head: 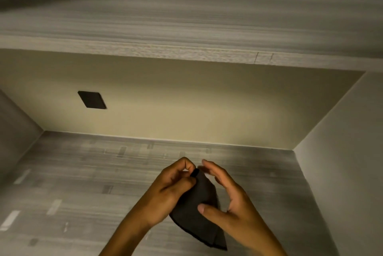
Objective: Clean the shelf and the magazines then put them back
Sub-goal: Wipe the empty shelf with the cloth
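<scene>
Two hands over the grey wood-grain shelf (72, 183), w/ a dark cloth (199, 212) between them. Left hand (174, 185) pinches the cloth's top corner; right hand (226, 199) is spread, thumb touching the cloth. Black square plate (92, 99) on back wall.

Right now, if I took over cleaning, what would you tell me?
Left hand: pinches the top corner of the dark cloth.
Right hand: open, fingers spread beside the cloth, thumb resting on it.
Things: the cloth hangs between both hands above the grey wood-grain shelf. No magazines are in view.
Done: the shelf seems emptied; whether it has been wiped I cannot tell.
Left: probably fold the cloth, wipe the shelf, clean the magazines, then put them back.
</scene>
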Tool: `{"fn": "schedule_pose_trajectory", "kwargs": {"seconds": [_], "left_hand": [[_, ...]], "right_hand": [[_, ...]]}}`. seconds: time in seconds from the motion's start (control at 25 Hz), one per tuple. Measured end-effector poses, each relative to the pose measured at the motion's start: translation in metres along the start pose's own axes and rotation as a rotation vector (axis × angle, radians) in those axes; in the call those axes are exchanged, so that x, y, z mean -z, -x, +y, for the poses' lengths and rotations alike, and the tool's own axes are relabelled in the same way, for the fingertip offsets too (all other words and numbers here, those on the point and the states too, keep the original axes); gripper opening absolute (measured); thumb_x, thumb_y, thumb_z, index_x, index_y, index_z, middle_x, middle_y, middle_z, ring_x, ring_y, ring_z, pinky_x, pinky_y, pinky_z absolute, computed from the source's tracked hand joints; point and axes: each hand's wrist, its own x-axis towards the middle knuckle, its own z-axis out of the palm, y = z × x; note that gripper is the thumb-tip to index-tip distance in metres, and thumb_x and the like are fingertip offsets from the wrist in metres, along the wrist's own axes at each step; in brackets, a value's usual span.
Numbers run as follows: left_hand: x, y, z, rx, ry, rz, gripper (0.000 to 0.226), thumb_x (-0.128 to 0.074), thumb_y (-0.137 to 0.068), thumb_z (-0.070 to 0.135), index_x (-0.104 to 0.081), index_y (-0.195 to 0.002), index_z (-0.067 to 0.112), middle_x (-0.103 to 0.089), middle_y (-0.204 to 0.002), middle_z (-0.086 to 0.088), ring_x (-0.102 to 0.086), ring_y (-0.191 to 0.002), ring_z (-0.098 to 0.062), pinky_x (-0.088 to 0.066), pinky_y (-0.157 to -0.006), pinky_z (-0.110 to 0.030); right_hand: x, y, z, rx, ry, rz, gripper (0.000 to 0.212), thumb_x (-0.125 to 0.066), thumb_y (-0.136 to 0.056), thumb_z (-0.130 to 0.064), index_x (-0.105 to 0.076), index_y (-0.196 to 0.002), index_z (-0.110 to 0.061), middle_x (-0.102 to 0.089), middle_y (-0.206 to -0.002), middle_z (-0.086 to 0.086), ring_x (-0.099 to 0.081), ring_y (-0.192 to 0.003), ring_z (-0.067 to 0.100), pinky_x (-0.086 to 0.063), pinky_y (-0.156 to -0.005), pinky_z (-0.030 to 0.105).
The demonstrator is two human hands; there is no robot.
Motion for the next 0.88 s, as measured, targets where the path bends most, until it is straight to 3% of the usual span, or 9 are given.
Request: {"fn": "schedule_pose_trajectory", "kwargs": {"seconds": [0.04, 0.12, 0.24, 0.36, 0.48, 0.6, 0.72, 0.8, 0.88], "left_hand": [[0.003, -0.002, 0.003, 0.012, -0.010, -0.031, 0.009, -0.049, -0.090, 0.018, -0.053, -0.084, 0.013, -0.051, -0.070, -0.017, -0.048, -0.068, -0.021, -0.039, -0.065, -0.035], [0.008, -0.007, 0.008, 0.035, -0.037, -0.072, 0.009, -0.052, -0.092, 0.019, -0.057, -0.085, 0.018, -0.059, -0.069, -0.013, -0.051, -0.063, -0.023, -0.040, -0.060, -0.031], [0.014, -0.010, 0.017, 0.014, -0.106, -0.035, 0.009, -0.058, -0.095, 0.015, -0.063, -0.091, 0.022, -0.067, -0.075, -0.017, -0.060, -0.066, -0.038, -0.049, -0.061, -0.039], [0.017, 0.000, 0.023, -0.004, -0.198, -0.035, 0.018, -0.068, -0.089, 0.015, -0.066, -0.098, 0.030, -0.072, -0.086, -0.005, -0.069, -0.081, -0.023, -0.057, -0.076, -0.040], [0.010, 0.027, 0.019, -0.071, -0.417, -0.163, 0.028, -0.074, -0.082, 0.016, -0.068, -0.101, 0.035, -0.071, -0.098, 0.015, -0.067, -0.092, -0.005, -0.054, -0.082, -0.025], [0.000, 0.046, 0.017, -0.052, -0.421, -0.195, 0.032, -0.077, -0.080, 0.024, -0.067, -0.104, 0.042, -0.065, -0.107, 0.027, -0.060, -0.104, 0.007, -0.043, -0.087, -0.007], [0.008, 0.037, -0.003, -0.190, -0.535, 0.057, 0.047, -0.074, -0.077, 0.044, -0.055, -0.120, 0.045, -0.056, -0.119, 0.028, -0.054, -0.113, 0.000, -0.041, -0.092, -0.013], [0.012, 0.028, -0.014, -0.129, -0.582, 0.039, 0.054, -0.071, -0.076, 0.053, -0.048, -0.125, 0.049, -0.048, -0.125, 0.031, -0.046, -0.120, 0.002, -0.040, -0.098, -0.020], [0.011, 0.019, -0.020, -0.075, -0.433, -0.052, 0.037, -0.074, -0.081, 0.039, -0.061, -0.115, 0.039, -0.061, -0.110, 0.022, -0.058, -0.105, -0.002, -0.049, -0.089, -0.028]], "right_hand": [[0.004, -0.005, 0.000, -0.034, -0.038, -0.066, 0.068, -0.077, -0.080, -0.021, -0.045, -0.134, -0.047, -0.053, -0.133, -0.025, -0.044, -0.125, -0.009, -0.038, -0.094, 0.007], [0.012, -0.013, 0.005, -0.073, -0.089, -0.180, 0.050, -0.078, -0.078, -0.022, -0.060, -0.123, -0.032, -0.066, -0.120, -0.007, -0.058, -0.116, 0.010, -0.049, -0.094, 0.025], [0.016, -0.016, 0.020, -0.140, -0.170, -0.247, 0.035, -0.077, -0.077, -0.015, -0.067, -0.110, -0.010, -0.070, -0.106, 0.013, -0.066, -0.103, 0.032, -0.052, -0.092, 0.048], [0.012, -0.017, 0.029, -0.128, -0.129, -0.133, 0.015, -0.070, -0.081, -0.009, -0.070, -0.091, -0.020, -0.072, -0.090, 0.006, -0.068, -0.088, 0.022, -0.054, -0.081, 0.039], [0.004, -0.023, 0.028, -0.011, -0.180, 0.010, 0.020, -0.067, -0.077, -0.002, -0.070, -0.085, -0.020, -0.069, -0.082, 0.009, -0.065, -0.078, 0.022, -0.049, -0.071, 0.032], [0.001, -0.025, 0.023, 0.122, -0.223, 0.036, 0.037, -0.060, -0.078, 0.015, -0.075, -0.087, -0.018, -0.072, -0.088, 0.011, -0.069, -0.085, 0.026, -0.053, -0.076, 0.030], [-0.001, -0.022, 0.012, 0.254, -0.232, 0.006, 0.029, -0.064, -0.077, 0.010, -0.078, -0.083, -0.015, -0.074, -0.095, 0.005, -0.071, -0.089, 0.026, -0.055, -0.079, 0.028], [-0.001, -0.021, 0.003, 0.298, -0.199, -0.007, 0.025, -0.064, -0.079, 0.006, -0.078, -0.082, -0.014, -0.073, -0.101, 0.004, -0.070, -0.095, 0.025, -0.054, -0.084, 0.032], [0.003, -0.019, -0.005, 0.319, -0.112, -0.040, 0.032, -0.062, -0.081, 0.011, -0.078, -0.088, -0.016, -0.072, -0.106, 0.000, -0.068, -0.101, 0.023, -0.053, -0.088, 0.032]]}}
